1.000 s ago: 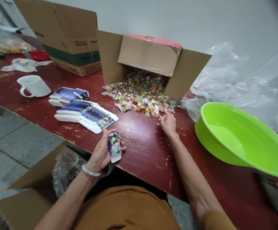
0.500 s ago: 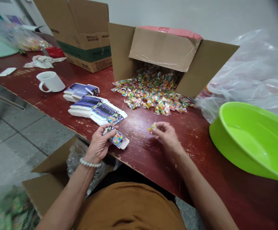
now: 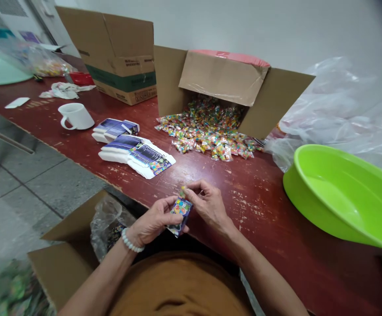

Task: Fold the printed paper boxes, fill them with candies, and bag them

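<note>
A small purple candy box (image 3: 180, 211) with colourful print is gripped by my left hand (image 3: 156, 219), near the table's front edge. My right hand (image 3: 207, 202) pinches a small clear candy packet (image 3: 182, 191) with yellow and green in it, right at the box's upper end. Whether the packet is partly inside the box I cannot tell. Beyond my hands, many candy packets (image 3: 210, 136) spill out of a cardboard box lying on its side. To the left lies a fanned stack of flat purple cartons (image 3: 138, 153).
A lime-green basin (image 3: 342, 197) stands at the right, beside clear plastic bags (image 3: 338, 114). A white mug (image 3: 79, 116) and a tall carton (image 3: 121, 61) are at the left. Below the table edge sits an open cardboard box (image 3: 69, 259) with a plastic bag inside.
My right hand took a candy packet from the pile and brought it left to the candy box. My left hand turned the box so its end points up and away.
</note>
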The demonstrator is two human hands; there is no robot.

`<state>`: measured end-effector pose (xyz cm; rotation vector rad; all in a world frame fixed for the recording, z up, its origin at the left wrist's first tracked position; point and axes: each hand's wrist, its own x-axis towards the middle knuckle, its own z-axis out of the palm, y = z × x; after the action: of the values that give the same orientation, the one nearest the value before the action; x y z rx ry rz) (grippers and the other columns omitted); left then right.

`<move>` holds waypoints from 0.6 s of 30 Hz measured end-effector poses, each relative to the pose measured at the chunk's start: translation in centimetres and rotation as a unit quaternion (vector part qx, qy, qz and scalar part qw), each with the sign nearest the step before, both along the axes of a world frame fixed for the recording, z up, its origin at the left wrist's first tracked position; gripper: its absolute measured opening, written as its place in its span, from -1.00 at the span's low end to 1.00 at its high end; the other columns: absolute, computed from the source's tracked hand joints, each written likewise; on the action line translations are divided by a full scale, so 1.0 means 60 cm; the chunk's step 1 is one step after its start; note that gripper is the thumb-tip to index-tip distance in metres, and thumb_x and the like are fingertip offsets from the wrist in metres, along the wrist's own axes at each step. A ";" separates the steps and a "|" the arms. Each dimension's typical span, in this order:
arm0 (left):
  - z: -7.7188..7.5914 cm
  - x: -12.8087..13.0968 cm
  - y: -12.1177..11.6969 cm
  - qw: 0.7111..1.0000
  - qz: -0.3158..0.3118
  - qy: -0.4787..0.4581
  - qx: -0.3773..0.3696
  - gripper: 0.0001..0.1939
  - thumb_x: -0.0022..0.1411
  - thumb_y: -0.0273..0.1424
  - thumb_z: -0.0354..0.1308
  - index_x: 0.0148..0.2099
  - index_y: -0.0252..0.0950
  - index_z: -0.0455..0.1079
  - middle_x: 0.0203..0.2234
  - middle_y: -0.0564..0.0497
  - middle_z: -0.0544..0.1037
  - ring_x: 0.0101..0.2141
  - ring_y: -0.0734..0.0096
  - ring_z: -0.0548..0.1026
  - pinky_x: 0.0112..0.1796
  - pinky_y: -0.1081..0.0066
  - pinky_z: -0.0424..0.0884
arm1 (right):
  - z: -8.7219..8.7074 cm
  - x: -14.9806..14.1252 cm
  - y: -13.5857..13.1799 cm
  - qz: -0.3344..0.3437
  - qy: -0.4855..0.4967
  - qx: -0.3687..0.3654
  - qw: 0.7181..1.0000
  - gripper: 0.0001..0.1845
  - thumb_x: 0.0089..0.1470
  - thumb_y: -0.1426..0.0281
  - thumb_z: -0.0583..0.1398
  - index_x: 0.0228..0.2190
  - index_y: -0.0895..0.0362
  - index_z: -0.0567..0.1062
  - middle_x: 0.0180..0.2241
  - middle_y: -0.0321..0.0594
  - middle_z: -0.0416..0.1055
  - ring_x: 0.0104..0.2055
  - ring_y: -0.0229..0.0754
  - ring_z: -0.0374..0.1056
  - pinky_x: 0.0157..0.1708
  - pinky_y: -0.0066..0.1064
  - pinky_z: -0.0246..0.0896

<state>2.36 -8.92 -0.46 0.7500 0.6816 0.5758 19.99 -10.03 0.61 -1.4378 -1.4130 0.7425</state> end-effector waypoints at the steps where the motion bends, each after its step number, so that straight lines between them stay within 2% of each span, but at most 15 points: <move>1: 0.003 0.002 -0.001 1.000 -0.015 -0.001 0.013 -0.51 -0.08 -0.43 0.47 -0.09 -0.36 0.40 -0.38 -0.02 0.57 -0.51 0.38 0.58 -0.46 0.44 0.54 | 0.004 0.003 -0.002 0.013 -0.027 0.014 0.999 -0.87 0.09 0.30 0.24 -0.40 0.09 0.56 -0.41 -0.25 0.54 -0.35 -0.18 0.39 -0.30 -0.35 0.29; 3: 0.009 0.003 0.000 0.999 -0.020 -0.001 0.032 -0.56 -0.03 -0.39 0.43 -0.11 -0.35 0.40 -0.41 0.00 0.55 -0.53 0.39 0.57 -0.48 0.45 0.52 | 0.011 0.012 -0.004 0.039 -0.080 0.052 0.995 -0.87 0.12 0.32 0.22 -0.42 0.07 0.56 -0.38 -0.21 0.52 -0.26 -0.12 0.38 -0.19 -0.27 0.28; 5: 0.015 0.003 0.002 0.998 -0.010 -0.007 0.054 -0.59 0.01 -0.39 0.40 -0.08 -0.31 0.38 -0.42 0.02 0.54 -0.56 0.38 0.56 -0.54 0.47 0.47 | 0.014 0.023 -0.005 0.094 -0.099 0.076 0.988 -0.86 0.13 0.31 0.23 -0.40 0.04 0.58 -0.27 -0.17 0.49 -0.14 -0.07 0.36 -0.06 -0.18 0.24; 7: 0.020 0.002 0.004 0.997 0.012 -0.017 0.069 -0.58 0.03 -0.40 0.38 -0.04 -0.27 0.38 -0.41 0.02 0.55 -0.58 0.39 0.54 -0.56 0.46 0.45 | 0.014 0.030 -0.005 0.154 -0.057 0.071 0.984 -0.83 0.18 0.26 0.20 -0.35 0.00 0.60 -0.12 -0.16 0.44 0.00 -0.06 0.32 0.06 -0.15 0.20; 9: 0.022 0.002 0.006 0.998 0.034 -0.027 0.051 -0.61 0.10 -0.31 0.33 -0.04 -0.29 0.40 -0.41 -0.04 0.58 -0.59 0.37 0.54 -0.54 0.42 0.47 | 0.011 0.032 -0.005 0.158 0.040 0.033 0.986 -0.79 0.21 0.21 0.17 -0.24 -0.02 0.58 -0.04 -0.18 0.40 0.06 -0.09 0.31 0.10 -0.19 0.20; 12: 0.020 0.007 0.006 0.998 0.046 -0.032 -0.013 -0.55 0.23 -0.05 0.14 -0.14 -0.37 0.46 -0.49 -0.15 0.60 -0.63 0.31 0.52 -0.57 0.38 0.47 | 0.003 0.021 -0.007 0.120 0.205 -0.060 0.970 -0.63 0.11 0.14 0.26 -0.07 0.00 0.47 -0.12 -0.19 0.45 -0.10 -0.13 0.40 -0.05 -0.26 0.33; 14: 0.014 0.013 0.004 0.998 0.061 -0.027 -0.021 -0.52 0.25 -0.01 0.10 -0.18 -0.37 0.47 -0.54 -0.14 0.59 -0.66 0.33 0.50 -0.62 0.40 0.44 | -0.001 0.010 -0.009 0.158 0.285 -0.116 0.938 -0.53 0.06 0.12 0.29 -0.03 0.02 0.43 -0.25 -0.21 0.48 -0.32 -0.17 0.43 -0.23 -0.28 0.39; 16: 0.008 0.019 -0.002 0.995 0.094 -0.012 0.012 -0.57 0.24 -0.05 0.14 -0.16 -0.36 0.47 -0.56 -0.09 0.58 -0.66 0.36 0.48 -0.66 0.45 0.40 | -0.002 0.000 -0.011 0.196 0.316 -0.133 0.919 -0.57 0.06 0.12 0.29 -0.08 0.04 0.45 -0.35 -0.24 0.48 -0.45 -0.21 0.39 -0.36 -0.30 0.39; 18: 0.004 0.025 -0.008 0.990 0.127 0.008 0.051 -0.61 0.22 -0.10 0.20 -0.14 -0.35 0.47 -0.56 -0.05 0.56 -0.64 0.38 0.48 -0.69 0.49 0.37 | -0.001 -0.007 -0.011 0.194 0.288 -0.121 0.930 -0.64 0.04 0.16 0.30 -0.14 0.06 0.48 -0.38 -0.27 0.47 -0.49 -0.25 0.37 -0.42 -0.37 0.35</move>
<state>3.89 -9.38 -0.23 0.7690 0.7726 0.8441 19.58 -10.70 0.57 -0.9889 -1.1664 1.4992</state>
